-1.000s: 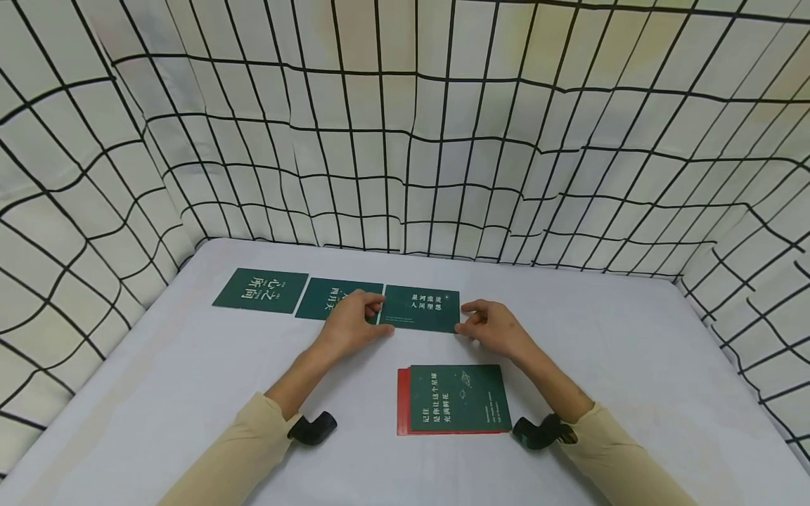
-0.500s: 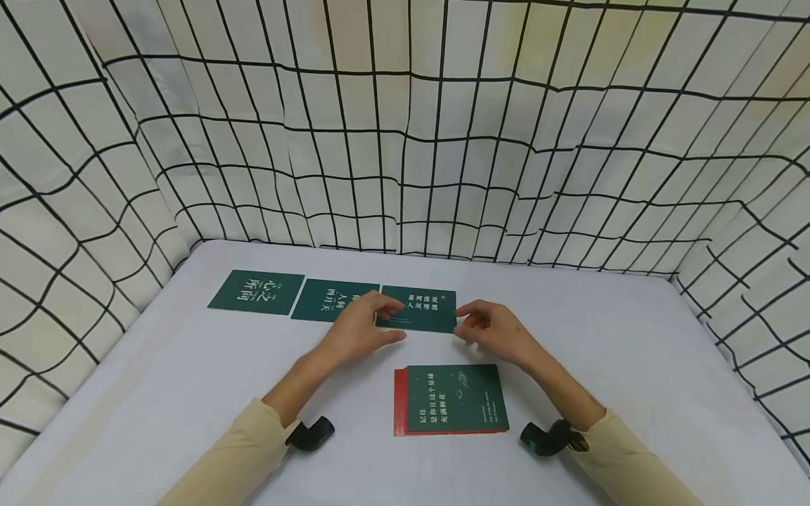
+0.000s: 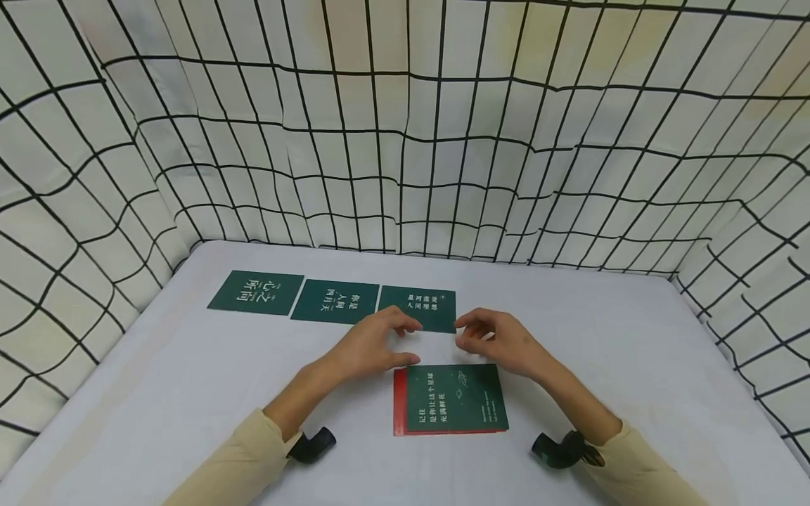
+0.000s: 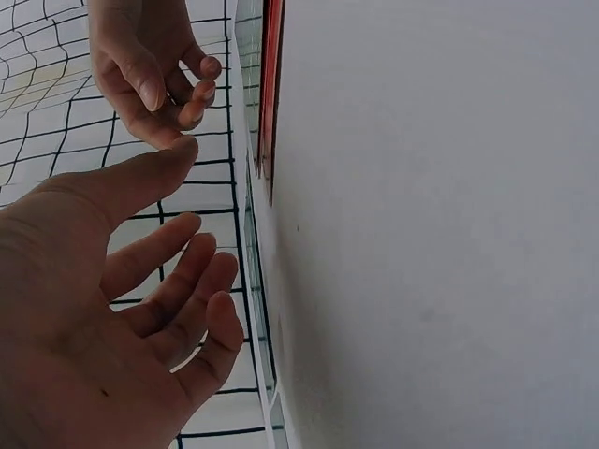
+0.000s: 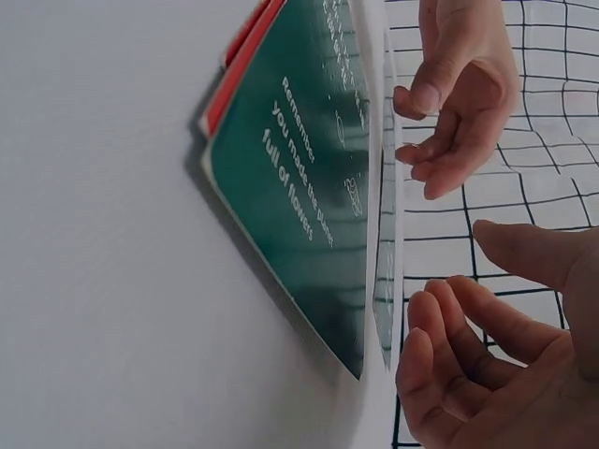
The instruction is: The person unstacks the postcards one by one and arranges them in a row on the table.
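Note:
Three dark green cards with white lettering lie in a row near the back of the table: a left card, a middle card and a right card. Closer in is a stack of cards, with a green card on top and a red one showing at its left edge. My left hand overlaps the right card's lower edge in the head view, thumb and fingers spread and holding nothing. My right hand, fingers loosely bent around nothing, hovers just beyond the stack's upper right corner.
A white cloth covers the table. Behind it and along both sides stands a white backdrop with a black grid. A small black device sits on the left wrist and another on the right wrist.
My left hand has let go of the right card's left side. Both hands have drawn back toward the stack, the left also shifting right. The cards lie still.

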Demonstrator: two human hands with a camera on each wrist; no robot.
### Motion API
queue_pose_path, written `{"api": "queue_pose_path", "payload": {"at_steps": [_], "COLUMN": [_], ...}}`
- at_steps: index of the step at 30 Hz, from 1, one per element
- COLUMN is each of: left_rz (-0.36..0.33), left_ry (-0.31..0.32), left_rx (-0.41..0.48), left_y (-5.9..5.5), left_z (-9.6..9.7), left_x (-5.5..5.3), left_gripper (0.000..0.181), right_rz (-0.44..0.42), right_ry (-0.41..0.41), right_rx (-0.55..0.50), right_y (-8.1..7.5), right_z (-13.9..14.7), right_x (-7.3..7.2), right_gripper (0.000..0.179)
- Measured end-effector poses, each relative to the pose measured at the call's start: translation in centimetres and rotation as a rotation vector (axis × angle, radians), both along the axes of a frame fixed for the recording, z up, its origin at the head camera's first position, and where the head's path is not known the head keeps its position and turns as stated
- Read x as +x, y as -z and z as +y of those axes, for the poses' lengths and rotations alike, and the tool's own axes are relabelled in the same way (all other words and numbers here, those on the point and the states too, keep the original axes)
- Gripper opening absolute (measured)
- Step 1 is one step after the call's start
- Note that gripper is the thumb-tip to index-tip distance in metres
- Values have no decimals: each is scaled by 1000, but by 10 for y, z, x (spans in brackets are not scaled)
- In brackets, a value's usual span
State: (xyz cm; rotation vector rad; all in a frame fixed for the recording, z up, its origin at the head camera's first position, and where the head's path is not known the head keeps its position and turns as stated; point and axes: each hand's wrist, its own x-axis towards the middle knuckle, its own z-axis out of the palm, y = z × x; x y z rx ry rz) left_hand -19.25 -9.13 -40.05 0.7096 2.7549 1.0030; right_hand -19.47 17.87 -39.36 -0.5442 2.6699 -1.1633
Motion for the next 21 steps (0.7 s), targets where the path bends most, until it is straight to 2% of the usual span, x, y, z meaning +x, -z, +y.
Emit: {"api": "queue_pose_path", "payload": {"at_steps": [6,12,21], "left_rz": [-36,-35,-58], "left_ry": [49,79,151], "left_rx": [-16,-27,-50], "left_y": [2,3,2], "left_z": [0,0,1], "left_x": [5,8,14], "left_gripper": [49,51,55], "right_rz": [22,3,-13], "right_ry": [-40,-88,-190], "right_rx": [23,17,67], "right_y": [-1,-3,-2], "right_z": [5,10,11], "right_x": [5,11,21], "right_gripper": [33,35,46]}}
